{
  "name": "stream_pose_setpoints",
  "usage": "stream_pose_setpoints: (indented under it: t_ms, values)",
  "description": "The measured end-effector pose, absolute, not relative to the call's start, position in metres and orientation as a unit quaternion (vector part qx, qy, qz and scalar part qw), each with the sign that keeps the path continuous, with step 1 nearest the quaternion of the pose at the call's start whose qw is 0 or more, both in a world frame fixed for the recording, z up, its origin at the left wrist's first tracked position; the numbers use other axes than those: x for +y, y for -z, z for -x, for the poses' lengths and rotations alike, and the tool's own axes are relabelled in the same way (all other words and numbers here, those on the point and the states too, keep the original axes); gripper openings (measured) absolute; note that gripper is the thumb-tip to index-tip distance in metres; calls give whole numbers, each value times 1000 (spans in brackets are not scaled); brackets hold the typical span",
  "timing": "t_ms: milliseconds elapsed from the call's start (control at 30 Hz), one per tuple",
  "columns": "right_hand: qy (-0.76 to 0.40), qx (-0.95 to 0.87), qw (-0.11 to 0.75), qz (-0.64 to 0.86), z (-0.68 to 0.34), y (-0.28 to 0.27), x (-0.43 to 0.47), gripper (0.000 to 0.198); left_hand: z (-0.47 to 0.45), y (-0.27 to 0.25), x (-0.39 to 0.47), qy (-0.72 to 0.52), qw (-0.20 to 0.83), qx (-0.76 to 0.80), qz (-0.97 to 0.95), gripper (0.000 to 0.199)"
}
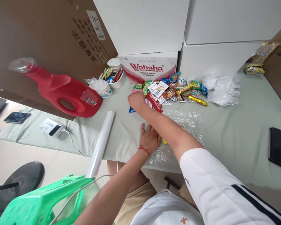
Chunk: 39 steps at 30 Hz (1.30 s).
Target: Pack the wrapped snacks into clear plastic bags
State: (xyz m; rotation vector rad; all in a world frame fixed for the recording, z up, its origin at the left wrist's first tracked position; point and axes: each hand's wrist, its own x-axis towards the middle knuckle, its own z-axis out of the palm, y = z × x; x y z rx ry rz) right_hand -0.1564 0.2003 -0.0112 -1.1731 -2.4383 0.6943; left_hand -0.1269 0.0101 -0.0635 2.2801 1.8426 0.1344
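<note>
My left hand (150, 139), with a red string at its wrist, lies flat on the cloth at the left edge of a sheet of bubble wrap (184, 120). Its fingers are spread. A small yellow item (164, 141) shows beside it, partly covered by my right forearm. That arm crosses over the left hand. My right hand (136, 100) is curled closed at the left end of a pile of small snack packets (170, 92); its fingertips are hidden. A pink packet (134, 91) and a blue packet (132, 109) peek out around it.
A white roll (104, 137) lies at left, near a red jug (70, 93). Paper tubs (100, 89) stand behind, one holding packets. White boxes and a Wahaha carton (152, 67) line the back. Crumpled clear plastic (222, 89) sits right; a green stool (37, 200) stands lower left.
</note>
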Motion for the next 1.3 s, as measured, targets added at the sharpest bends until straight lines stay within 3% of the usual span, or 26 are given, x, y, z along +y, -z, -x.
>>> stream_pose_setpoints:
  t_ms: [133, 333, 433, 533, 633, 733, 800, 933, 1033, 1200, 1300]
  values:
    - [-248, -784, 296, 486, 119, -4, 197, 16, 125, 66, 9, -57, 82, 637, -765, 52]
    - [-335, -724, 357, 485, -19, -17, 150, 27, 127, 69, 9, -75, 72, 635, -766, 56]
    - [-536, -602, 366, 466, -88, -7, 104, 43, 128, 69, 9, -88, 79, 641, -758, 57]
    - [-640, -525, 302, 472, -123, 12, 65, 48, 128, 68, 10, -102, 80, 648, -751, 57]
    - [-549, -587, 258, 536, -129, 28, 44, 46, 127, 68, 10, -106, 79, 648, -750, 57]
    - [-291, -718, 257, 578, -124, 27, 39, 40, 127, 69, 10, -101, 75, 643, -755, 57]
    - [-183, -809, 235, 507, -117, 20, 42, 47, 127, 70, 9, -97, 71, 641, -758, 57]
    - [-174, -919, 98, 340, -100, 18, 51, 86, 127, 71, 9, -91, 65, 642, -759, 57]
    - [-162, -922, 40, 348, -92, 27, 49, 83, 126, 71, 9, -90, 62, 646, -756, 57]
    - [-149, -904, 89, 391, -103, 40, 38, 82, 126, 70, 9, -96, 61, 650, -752, 56]
    - [-149, -879, 151, 426, -114, 41, 59, 69, 129, 69, 7, -126, 66, 649, -747, 55]
